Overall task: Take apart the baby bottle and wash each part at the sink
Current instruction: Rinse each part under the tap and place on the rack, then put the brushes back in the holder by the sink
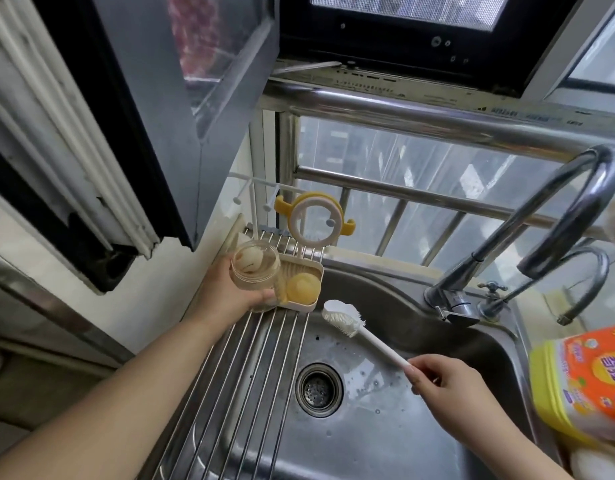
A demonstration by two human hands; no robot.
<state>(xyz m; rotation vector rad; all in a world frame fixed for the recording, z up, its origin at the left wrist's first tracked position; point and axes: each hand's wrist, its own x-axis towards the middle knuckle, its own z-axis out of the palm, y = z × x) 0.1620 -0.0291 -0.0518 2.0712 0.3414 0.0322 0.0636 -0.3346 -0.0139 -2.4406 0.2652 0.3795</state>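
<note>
The left hand (226,292) grips the clear bottle body (254,271) above the drying rack (250,358), mouth facing the camera. The right hand (451,386) pinches the brush (361,332) handle; its head points up-left toward the bottle, near but apart

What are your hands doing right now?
Left hand: holding the bottle.
Right hand: holding the brush by its handle end.
</note>
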